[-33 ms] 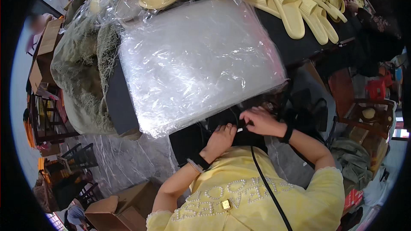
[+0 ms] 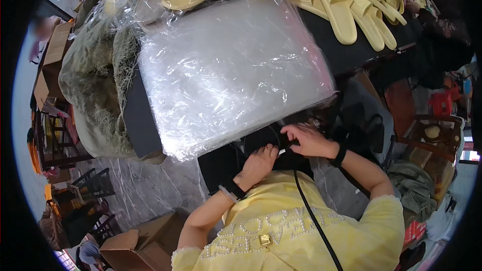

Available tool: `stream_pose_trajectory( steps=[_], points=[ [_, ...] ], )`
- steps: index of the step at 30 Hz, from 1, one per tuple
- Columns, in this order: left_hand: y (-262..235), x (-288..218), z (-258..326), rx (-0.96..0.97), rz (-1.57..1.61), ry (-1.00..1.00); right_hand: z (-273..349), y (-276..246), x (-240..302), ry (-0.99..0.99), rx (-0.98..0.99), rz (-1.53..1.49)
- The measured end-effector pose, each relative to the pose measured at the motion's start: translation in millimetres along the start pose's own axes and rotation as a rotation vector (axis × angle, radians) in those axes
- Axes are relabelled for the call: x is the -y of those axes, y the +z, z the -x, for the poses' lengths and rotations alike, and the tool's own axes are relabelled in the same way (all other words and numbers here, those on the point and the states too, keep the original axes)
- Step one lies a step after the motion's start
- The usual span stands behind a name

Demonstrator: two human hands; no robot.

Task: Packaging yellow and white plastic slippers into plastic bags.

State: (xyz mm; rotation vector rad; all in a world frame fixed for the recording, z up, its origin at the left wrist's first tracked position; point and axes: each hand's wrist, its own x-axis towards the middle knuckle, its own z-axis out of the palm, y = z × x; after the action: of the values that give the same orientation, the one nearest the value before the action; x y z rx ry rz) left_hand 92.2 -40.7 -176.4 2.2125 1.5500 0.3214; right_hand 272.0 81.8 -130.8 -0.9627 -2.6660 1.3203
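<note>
Both hands are low over my lap, just below the near edge of a stack of clear plastic bags point(image 2: 236, 70). My left hand point(image 2: 258, 164), with a ring on one finger, has its fingers bent down against dark material. A little up and to the right, my right hand point(image 2: 309, 141) has thumb and forefinger curled toward each other. Between the two hands shows a small white strip point(image 2: 282, 152). Whatever the fingertips grip is hidden or lost against the black clothing.
Pale yellow slippers point(image 2: 336, 7) lie along the far side of the black table point(image 2: 321, 37), some in clear plastic. Green fringed cloth point(image 2: 95, 90) hangs at the left. An open cardboard box point(image 2: 140, 243) stands on the floor, and a wooden chair point(image 2: 432, 143) is at the right.
The small white strip between my hands has shifted slightly upward and tilted. My right hand has moved a little; my left hand stays nearly in place.
</note>
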Motion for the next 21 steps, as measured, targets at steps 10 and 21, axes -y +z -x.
stream_pose_trajectory(
  steps=[10, 21],
  points=[
    [23, 20, 7, 0.080, 0.143, 0.107, 35, -22, -28, 0.020, 0.249, 0.495],
    [-58, -22, -19, -0.071, 0.003, 0.131, 66, -79, 38, -0.013, -0.151, 0.729]
  ],
)
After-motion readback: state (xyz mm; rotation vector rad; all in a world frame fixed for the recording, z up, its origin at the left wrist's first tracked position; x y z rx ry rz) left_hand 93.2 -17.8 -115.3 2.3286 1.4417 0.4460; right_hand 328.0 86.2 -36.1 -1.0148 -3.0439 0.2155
